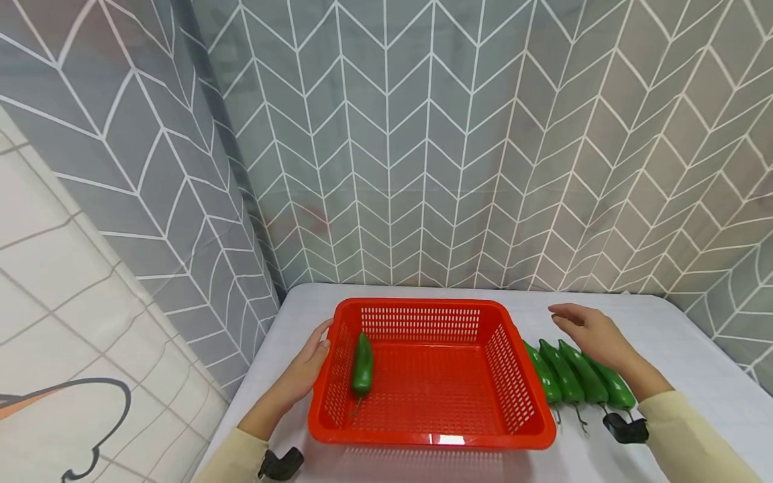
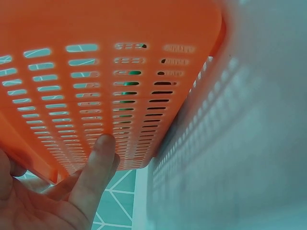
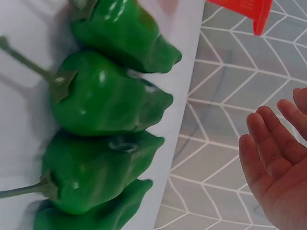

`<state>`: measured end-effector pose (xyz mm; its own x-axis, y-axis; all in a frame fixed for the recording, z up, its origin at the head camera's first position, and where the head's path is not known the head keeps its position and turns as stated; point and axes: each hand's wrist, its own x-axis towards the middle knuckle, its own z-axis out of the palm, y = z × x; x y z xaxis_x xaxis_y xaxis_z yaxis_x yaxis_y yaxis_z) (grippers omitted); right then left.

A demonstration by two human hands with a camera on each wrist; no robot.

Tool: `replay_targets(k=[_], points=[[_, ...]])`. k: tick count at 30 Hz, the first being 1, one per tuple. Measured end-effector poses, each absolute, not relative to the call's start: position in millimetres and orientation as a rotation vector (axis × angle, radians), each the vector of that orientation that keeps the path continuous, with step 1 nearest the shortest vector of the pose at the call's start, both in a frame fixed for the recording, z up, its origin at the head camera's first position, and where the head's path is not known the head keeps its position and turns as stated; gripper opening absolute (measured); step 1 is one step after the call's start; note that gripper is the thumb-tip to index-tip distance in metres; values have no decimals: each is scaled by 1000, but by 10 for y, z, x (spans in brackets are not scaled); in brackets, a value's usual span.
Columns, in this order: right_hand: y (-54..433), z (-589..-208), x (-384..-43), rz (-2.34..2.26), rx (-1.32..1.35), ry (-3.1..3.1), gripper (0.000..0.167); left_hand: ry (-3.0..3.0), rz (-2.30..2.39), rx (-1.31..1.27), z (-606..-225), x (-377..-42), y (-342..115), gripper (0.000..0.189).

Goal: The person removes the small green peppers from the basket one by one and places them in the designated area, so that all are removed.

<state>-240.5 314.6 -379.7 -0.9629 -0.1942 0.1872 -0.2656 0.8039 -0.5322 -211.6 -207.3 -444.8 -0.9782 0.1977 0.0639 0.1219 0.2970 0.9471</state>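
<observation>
A red plastic basket (image 1: 431,439) with slotted walls sits on the white-covered table, and one green pepper (image 1: 362,365) lies inside it near the left wall. My left hand (image 1: 308,365) holds the basket's left side, thumb at the rim and fingers against the outer wall, as the left wrist view shows. Over a row of green peppers (image 1: 564,372) to the right of the basket hovers my right hand (image 1: 594,335), fingers relaxed and nothing in them. In the right wrist view the peppers (image 3: 98,93) lie side by side, stems pointing left, apart from the hand (image 3: 278,167).
A grey curtain (image 1: 410,168) with white zigzag lines hangs right behind the table. White tablecloth (image 1: 682,349) shows to the right of the peppers. On the left is a white tiled-pattern surface (image 1: 90,302).
</observation>
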Motion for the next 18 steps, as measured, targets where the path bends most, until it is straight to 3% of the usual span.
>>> replay_targets(k=[18], points=[[2842,-3518,-2415,975,510,-2813,36,2499,1779,281,-4429,-2124,-2057,51]])
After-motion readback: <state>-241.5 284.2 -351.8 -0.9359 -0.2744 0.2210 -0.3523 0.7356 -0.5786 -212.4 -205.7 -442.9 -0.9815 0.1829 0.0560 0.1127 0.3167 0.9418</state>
